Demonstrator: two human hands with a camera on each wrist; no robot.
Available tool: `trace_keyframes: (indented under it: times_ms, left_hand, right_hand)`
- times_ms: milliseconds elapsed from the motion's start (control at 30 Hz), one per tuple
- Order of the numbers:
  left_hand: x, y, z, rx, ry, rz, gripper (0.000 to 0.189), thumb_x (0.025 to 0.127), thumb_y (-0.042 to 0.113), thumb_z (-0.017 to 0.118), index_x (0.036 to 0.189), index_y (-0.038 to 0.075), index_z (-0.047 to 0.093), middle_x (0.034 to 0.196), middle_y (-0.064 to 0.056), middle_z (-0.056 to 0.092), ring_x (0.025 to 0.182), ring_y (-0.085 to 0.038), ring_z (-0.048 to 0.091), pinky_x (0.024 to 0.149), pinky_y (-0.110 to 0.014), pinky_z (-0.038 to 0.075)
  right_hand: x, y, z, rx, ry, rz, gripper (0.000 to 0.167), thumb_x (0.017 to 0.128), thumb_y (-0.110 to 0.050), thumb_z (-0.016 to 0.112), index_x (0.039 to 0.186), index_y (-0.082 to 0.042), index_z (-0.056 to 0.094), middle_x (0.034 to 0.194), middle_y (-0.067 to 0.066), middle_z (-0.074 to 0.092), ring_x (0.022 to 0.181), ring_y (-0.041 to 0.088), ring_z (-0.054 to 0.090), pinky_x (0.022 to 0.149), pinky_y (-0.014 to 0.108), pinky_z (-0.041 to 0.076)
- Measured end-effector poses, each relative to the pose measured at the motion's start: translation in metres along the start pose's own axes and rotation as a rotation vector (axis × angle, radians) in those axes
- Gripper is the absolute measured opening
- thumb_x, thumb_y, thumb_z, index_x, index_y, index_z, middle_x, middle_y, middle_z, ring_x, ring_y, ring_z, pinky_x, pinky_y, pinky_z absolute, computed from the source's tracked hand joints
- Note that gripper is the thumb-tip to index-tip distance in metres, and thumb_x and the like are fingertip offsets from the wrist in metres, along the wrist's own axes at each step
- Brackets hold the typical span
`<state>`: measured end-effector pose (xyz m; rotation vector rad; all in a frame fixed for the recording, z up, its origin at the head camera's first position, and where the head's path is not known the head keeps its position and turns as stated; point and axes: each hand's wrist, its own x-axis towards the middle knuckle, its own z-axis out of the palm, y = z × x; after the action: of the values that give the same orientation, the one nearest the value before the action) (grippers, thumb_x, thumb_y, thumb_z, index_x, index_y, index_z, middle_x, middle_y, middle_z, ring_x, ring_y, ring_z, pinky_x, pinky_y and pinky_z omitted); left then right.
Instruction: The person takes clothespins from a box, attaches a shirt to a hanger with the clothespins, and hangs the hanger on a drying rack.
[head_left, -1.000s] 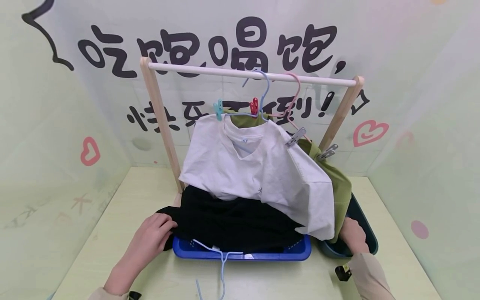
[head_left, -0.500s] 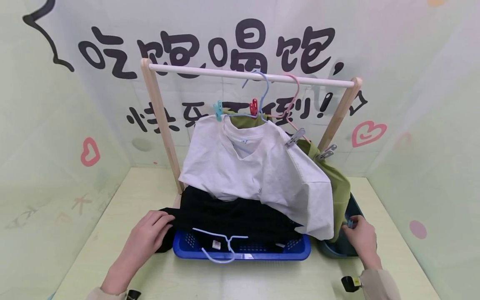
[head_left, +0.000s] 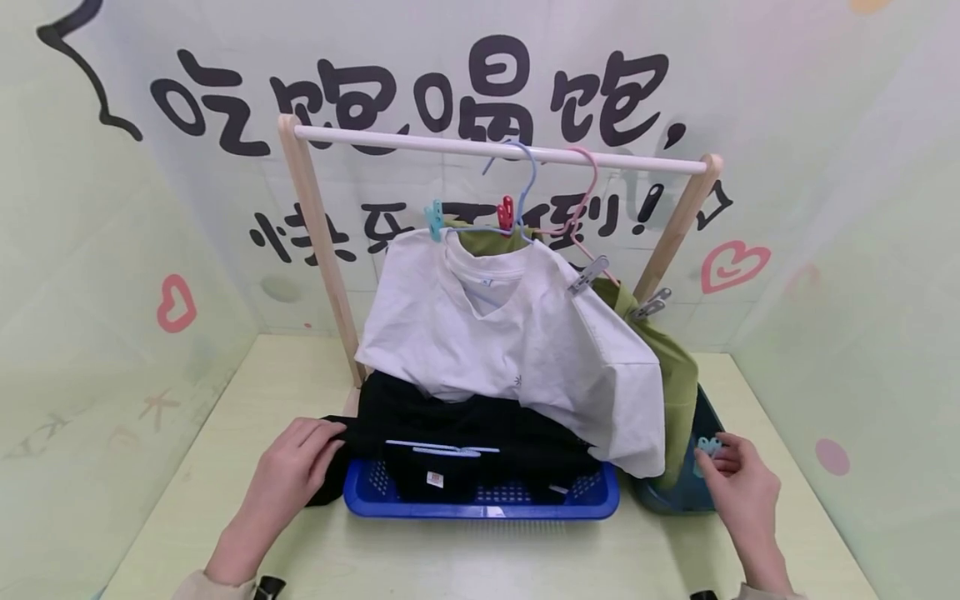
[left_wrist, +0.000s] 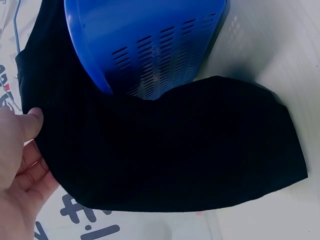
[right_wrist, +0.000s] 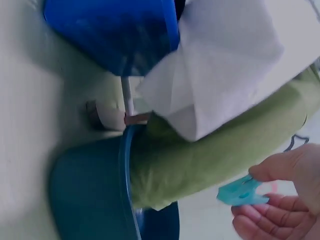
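My left hand [head_left: 296,458] pinches the edge of a black garment [left_wrist: 165,150] at its left end, thumb on one side and fingers on the other. The garment lies over a blue basket [head_left: 480,511], one sleeve hanging beside it. A light-blue hanger [head_left: 442,446] sits at the garment's front, its hook nearly edge-on in the head view. My right hand [head_left: 746,487] pinches a teal clothespin [right_wrist: 242,191] between thumb and fingers, over the right side of the dark green bin [right_wrist: 90,185]. In the right wrist view the clothespin is beside the bin's rim.
A rack with a white rod [head_left: 420,142] stands behind. On it hang a white T-shirt [head_left: 465,333] and an olive garment [head_left: 678,400], held with clothespins on blue and pink hangers. The olive sleeve dips into the bin. A printed backdrop [head_left: 480,92] closes the rear.
My right hand has risen out of the bin and moved right with a teal clothespin. The light-blue hanger's hook has swung up from the basket's front. My left hand keeps its pinch.
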<state>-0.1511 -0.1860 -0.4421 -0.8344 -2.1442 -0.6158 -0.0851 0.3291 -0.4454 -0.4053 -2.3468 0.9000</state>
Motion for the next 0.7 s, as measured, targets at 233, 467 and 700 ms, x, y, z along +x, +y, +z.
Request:
trace_keyframes:
  times_ms: [233, 467, 700]
  left_hand:
    - [0.000, 0.001, 0.000, 0.012, -0.038, -0.053, 0.043, 0.101, 0.031, 0.040, 0.091, -0.002, 0.066, 0.084, -0.010, 0.064, 0.076, -0.024, 0.058, 0.067, -0.033, 0.049]
    - [0.002, 0.002, 0.002, 0.013, -0.038, -0.079, 0.046, 0.100, 0.033, 0.041, 0.089, -0.003, 0.067, 0.083, -0.011, 0.065, 0.076, -0.024, 0.059, 0.067, -0.035, 0.050]
    - [0.001, 0.002, 0.002, 0.013, -0.029, -0.098, 0.046, 0.100, 0.033, 0.041, 0.088, -0.003, 0.067, 0.082, -0.010, 0.066, 0.075, -0.024, 0.060, 0.066, -0.035, 0.050]
  right_hand:
    - [-0.016, -0.021, 0.005, 0.139, 0.037, -0.163, 0.035, 0.069, 0.012, 0.074, 0.101, 0.009, 0.061, 0.077, 0.017, 0.064, 0.066, -0.018, 0.048, 0.059, 0.003, 0.043]
    - [-0.025, -0.043, 0.010, 0.212, 0.035, -0.321, 0.040, 0.064, 0.017, 0.075, 0.101, 0.009, 0.062, 0.076, 0.013, 0.064, 0.068, -0.015, 0.053, 0.059, 0.005, 0.046]
    - [-0.033, -0.066, 0.020, 0.269, -0.002, -0.453, 0.048, 0.057, 0.021, 0.075, 0.102, 0.007, 0.063, 0.079, 0.015, 0.066, 0.070, -0.006, 0.059, 0.058, 0.011, 0.049]
